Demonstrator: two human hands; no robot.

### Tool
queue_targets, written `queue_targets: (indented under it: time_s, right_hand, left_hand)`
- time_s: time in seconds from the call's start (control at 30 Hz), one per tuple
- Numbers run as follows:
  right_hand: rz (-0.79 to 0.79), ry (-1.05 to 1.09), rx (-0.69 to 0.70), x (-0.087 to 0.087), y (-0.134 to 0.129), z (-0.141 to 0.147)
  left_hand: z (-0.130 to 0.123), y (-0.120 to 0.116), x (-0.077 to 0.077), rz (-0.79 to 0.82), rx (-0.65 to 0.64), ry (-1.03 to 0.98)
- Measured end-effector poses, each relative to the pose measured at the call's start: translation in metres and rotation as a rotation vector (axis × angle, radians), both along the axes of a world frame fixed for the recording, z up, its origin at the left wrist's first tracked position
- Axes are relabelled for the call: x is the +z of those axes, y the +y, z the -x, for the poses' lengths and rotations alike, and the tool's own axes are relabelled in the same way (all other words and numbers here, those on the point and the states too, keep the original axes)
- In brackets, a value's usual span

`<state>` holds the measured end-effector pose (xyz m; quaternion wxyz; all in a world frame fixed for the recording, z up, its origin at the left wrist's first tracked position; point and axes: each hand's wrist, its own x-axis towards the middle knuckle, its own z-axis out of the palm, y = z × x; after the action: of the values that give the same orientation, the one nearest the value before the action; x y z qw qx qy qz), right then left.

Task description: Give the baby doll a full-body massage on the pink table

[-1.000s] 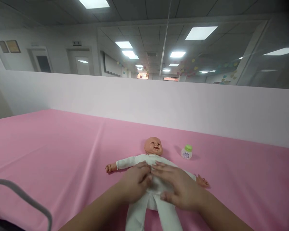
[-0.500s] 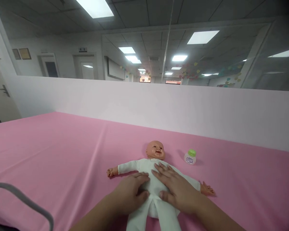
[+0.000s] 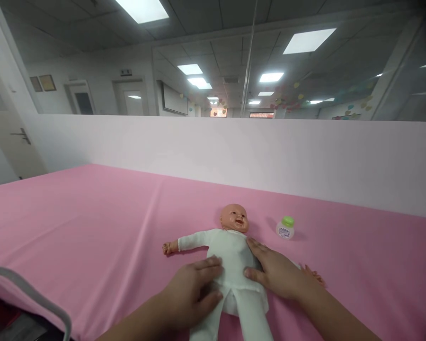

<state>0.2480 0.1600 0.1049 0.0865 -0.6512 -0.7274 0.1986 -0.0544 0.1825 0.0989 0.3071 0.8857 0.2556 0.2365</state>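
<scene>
Baby doll (image 3: pixel 232 251) with a hard, glossy plastic head and white cloth clothing lies on its back, from the lower centre of the frame down to the bottom edge, where its padded, tube-shaped legs are cut off. Nearest, at the bottom centre-left, the left hand (image 3: pixel 195 291) lies palm down over the doll's side and hip, its slightly blurred fingers close together and thumb spread away, pinching nothing. Right of centre, the right hand (image 3: pixel 279 274) rests along the other flank of the chest, flat fingers side by side, thumb held apart, likewise unclenched. A smooth grey curved tube (image 3: pixel 31 290) arcs through the lower left corner, over a dark and red object too partly seen to name.

One doll arm stretches left in its cloth sleeve to a curled plastic fist; the other is mostly covered, its splayed plastic fingers showing at lower right. Beneath everything spreads a smooth pink sheet (image 3: pixel 92 222) with soft, long creases. Beyond the doll's head, to the right, stands a small rounded translucent jar (image 3: pixel 284 231) with a green cap and printed label. Farther back runs a matte white partition (image 3: pixel 234 151), topped by reflective glass panels (image 3: pixel 199 42) across the upper frame.
</scene>
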Motion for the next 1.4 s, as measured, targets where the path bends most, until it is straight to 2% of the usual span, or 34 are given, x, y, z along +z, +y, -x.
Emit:
queue_targets:
  time_s: [0.1,0.17,0.37,0.47,0.63,0.83,0.97,1.03,1.1,1.17,1.23,1.3,1.4]
  right_hand:
    - [0.015,-0.004,0.007,-0.001,0.001,-0.001]
    - [0.026,-0.006,0.020,-0.001,0.001,-0.002]
    - [0.039,0.018,0.009,0.003,-0.003,0.001]
    - [0.032,0.027,0.003,0.002,-0.003,0.002]
    - [0.038,0.019,0.015,0.003,-0.004,0.002]
    - [0.048,-0.016,0.009,0.010,-0.006,0.006]
    - [0.024,-0.131,-0.041,0.022,-0.023,0.016]
    - [-0.009,-0.180,-0.004,0.031,-0.040,0.025]
    - [-0.034,-0.135,0.116,0.042,-0.056,0.035]
    - [0.048,-0.064,0.311,0.050,-0.067,0.046]
    - [0.137,0.001,0.428,0.052,-0.070,0.055]
    - [0.141,0.041,0.434,0.048,-0.066,0.057]
    - [0.015,0.063,0.335,0.031,-0.051,0.050]
  left_hand:
    - [-0.002,-0.011,0.005,-0.069,-0.157,0.001]
    - [-0.009,-0.011,0.008,-0.076,-0.209,0.019]
    - [-0.041,0.012,0.016,-0.042,-0.270,0.015]
    - [-0.058,0.028,0.015,-0.013,-0.218,-0.015]
    - [-0.076,0.053,0.005,0.010,-0.049,-0.114]
    - [-0.061,0.076,-0.012,0.018,0.186,-0.228]
    - [-0.049,0.082,-0.019,0.005,0.313,-0.194]
    - [-0.048,0.083,-0.018,-0.014,0.322,-0.144]
    - [-0.050,0.084,-0.017,-0.039,0.313,-0.072]
    - [-0.051,0.084,-0.015,-0.066,0.309,-0.001]
    - [-0.052,0.085,-0.014,-0.092,0.307,0.042]
    - [-0.053,0.086,-0.014,-0.105,0.303,0.058]
    - [-0.054,0.086,-0.016,-0.108,0.304,0.064]
